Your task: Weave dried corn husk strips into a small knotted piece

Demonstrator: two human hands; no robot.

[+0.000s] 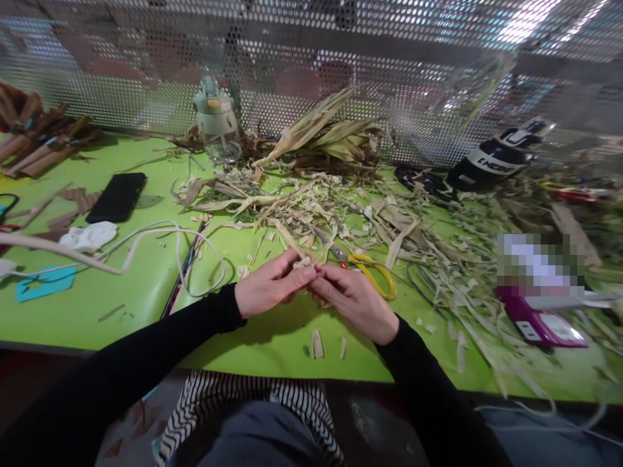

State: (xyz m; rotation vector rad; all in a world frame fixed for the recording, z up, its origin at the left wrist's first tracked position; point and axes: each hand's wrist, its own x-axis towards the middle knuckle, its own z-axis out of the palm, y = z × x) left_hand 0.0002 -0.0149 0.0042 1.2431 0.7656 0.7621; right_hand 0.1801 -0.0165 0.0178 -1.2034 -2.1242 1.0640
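My left hand (270, 285) and my right hand (353, 298) meet over the green table (146, 285), both in black sleeves. Their fingertips pinch a small pale strip of dried husk (304, 263) between them. Just beyond my right hand lie scissors with yellow handles (370, 269), touching neither hand. A heap of dried corn husks (321, 136) lies further back, with shredded husk strips (389, 220) spread across the table to the right.
A black phone (117, 196) and white cable (170, 243) lie at left. A lidded jar (217, 123) stands by the perforated metal wall (146, 71). A purple device (535, 318) and black-white glove (496, 159) lie at right. Small husk bits (317, 344) lie near the front edge.
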